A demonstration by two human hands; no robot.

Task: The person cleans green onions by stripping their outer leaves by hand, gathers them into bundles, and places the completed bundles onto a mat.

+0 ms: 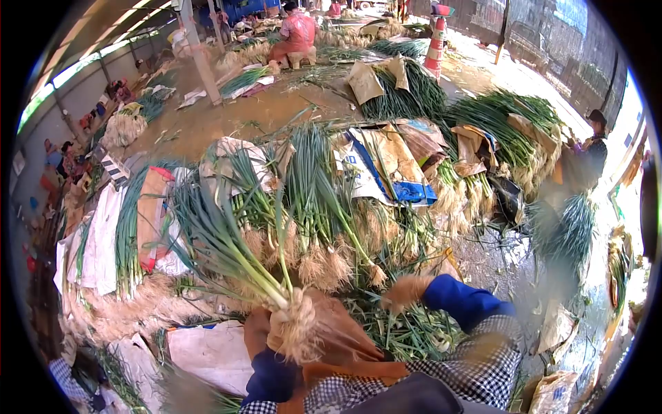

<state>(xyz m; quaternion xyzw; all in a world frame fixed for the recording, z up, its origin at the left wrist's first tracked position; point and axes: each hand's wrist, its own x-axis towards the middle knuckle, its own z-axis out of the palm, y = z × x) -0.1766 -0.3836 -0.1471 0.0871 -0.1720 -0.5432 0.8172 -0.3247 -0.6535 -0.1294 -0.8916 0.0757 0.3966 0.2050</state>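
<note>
A bunch of green onions [270,284] with long green leaves and pale, bushy roots is held in front of my lap, tilted with its leaves up and to the left. My left hand [258,330] is closed around its lower end, the fingers partly covered by the roots. Apart from the bunch, to the right, my right hand [407,292] hangs over loose green leaves [420,331]. It is blurred, so its fingers and anything in them cannot be made out. A brown apron [345,334] covers my lap beneath the roots.
Rows of green onions [310,179] lie ahead, roots toward me, partly under sacks [393,162]. A white sack [210,348] lies at my left. Farther off are a traffic cone [435,48], a post [200,62], a seated person [296,38] and a person at right [594,148].
</note>
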